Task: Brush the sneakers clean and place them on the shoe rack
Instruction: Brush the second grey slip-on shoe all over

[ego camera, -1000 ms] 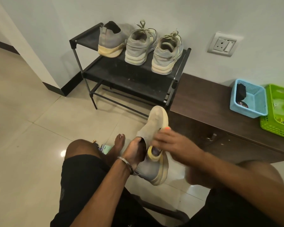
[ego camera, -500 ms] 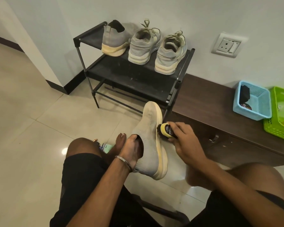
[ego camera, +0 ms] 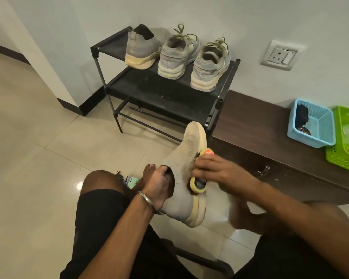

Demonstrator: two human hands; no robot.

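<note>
My left hand point(ego camera: 159, 185) is pushed into the opening of a grey knit sneaker point(ego camera: 186, 158) with a pale yellow sole and holds it toe-up above my lap. My right hand point(ego camera: 220, 171) grips a yellow-rimmed brush point(ego camera: 197, 185) with an orange end and presses it against the sneaker's side. A black shoe rack point(ego camera: 169, 97) stands ahead against the wall. On its top shelf sit the matching grey sneaker point(ego camera: 141, 49) and two grey laced sneakers point(ego camera: 176, 55) point(ego camera: 210, 67).
A dark wooden bench point(ego camera: 260, 127) runs right of the rack, carrying a blue basket point(ego camera: 310, 125) and a green basket point(ego camera: 347, 137). A wall socket point(ego camera: 280, 55) is above it. My bare foot and small items lie on the tiled floor point(ego camera: 38, 158) by my left knee.
My right hand has drawn the brush back down the sneaker's side toward the heel, after reaching up toward the toe half a second ago. The sneaker has turned slightly.
</note>
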